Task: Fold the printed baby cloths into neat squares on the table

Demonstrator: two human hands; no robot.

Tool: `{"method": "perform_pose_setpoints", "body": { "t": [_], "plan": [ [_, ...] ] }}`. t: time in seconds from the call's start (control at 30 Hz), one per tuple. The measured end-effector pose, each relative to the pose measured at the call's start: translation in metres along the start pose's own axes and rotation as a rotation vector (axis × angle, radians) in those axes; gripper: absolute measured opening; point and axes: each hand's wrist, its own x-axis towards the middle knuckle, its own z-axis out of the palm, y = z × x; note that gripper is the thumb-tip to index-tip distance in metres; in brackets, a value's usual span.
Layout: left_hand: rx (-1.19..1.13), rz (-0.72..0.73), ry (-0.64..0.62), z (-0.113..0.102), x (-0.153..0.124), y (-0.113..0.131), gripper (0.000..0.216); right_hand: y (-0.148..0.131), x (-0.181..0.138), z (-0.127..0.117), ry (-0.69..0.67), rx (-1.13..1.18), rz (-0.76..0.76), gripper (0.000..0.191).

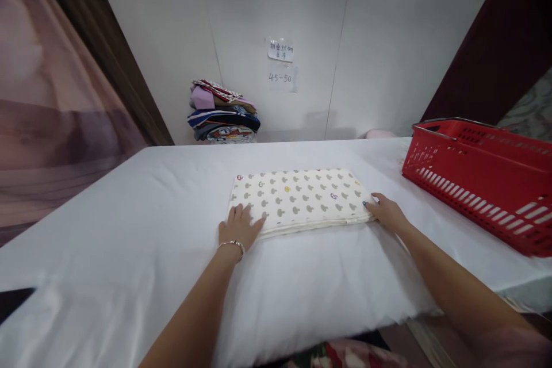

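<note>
A folded white cloth (302, 195) with grey mushroom shapes and a few coloured ones lies flat on the white-covered table (150, 230). Its layers show along the near edge. At the near left corner, my left hand (240, 229) rests on the cloth with its thumb spread away from the fingers; a bracelet circles that wrist. On the opposite side, my right hand (385, 211) has the right edge of the cloth between thumb and fingers. The fingertips under that edge are partly hidden.
A red plastic basket (478, 178) with a metal handle stands on the right of the table. A stack of folded fabrics (224, 115) sits at the back left against the wall (379, 57). Paper notes (282, 77) are taped there. A pinkish curtain (56, 109) hangs at left.
</note>
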Motion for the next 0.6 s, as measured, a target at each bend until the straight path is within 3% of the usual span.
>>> {"method": "perform_pose_setpoints", "body": {
  "t": [0.1, 0.2, 0.27, 0.37, 0.47, 0.6],
  "plan": [
    [0.018, -0.002, 0.010, 0.001, -0.001, 0.000, 0.068, -0.004, -0.009, -0.003, 0.142, -0.210, -0.199, 0.058],
    [0.062, 0.011, 0.082, 0.000, -0.005, 0.003, 0.064, -0.004, -0.020, -0.003, 0.221, -0.156, -0.438, 0.048],
    [0.087, 0.082, 0.198, 0.000, -0.009, 0.009, 0.057, -0.006, -0.028, 0.001, 0.183, -0.069, -0.541, 0.038],
    [0.012, 0.319, 0.328, 0.001, -0.015, 0.024, 0.043, -0.013, -0.038, 0.008, 0.069, 0.038, -0.620, 0.032],
    [-0.120, 0.545, 0.302, 0.004, -0.018, 0.042, 0.032, -0.025, -0.044, 0.013, -0.015, 0.065, -0.683, 0.031],
    [-0.172, 0.647, 0.214, 0.009, -0.019, 0.063, 0.026, -0.037, -0.045, 0.014, -0.105, 0.022, -0.764, 0.033]
  ]
}}
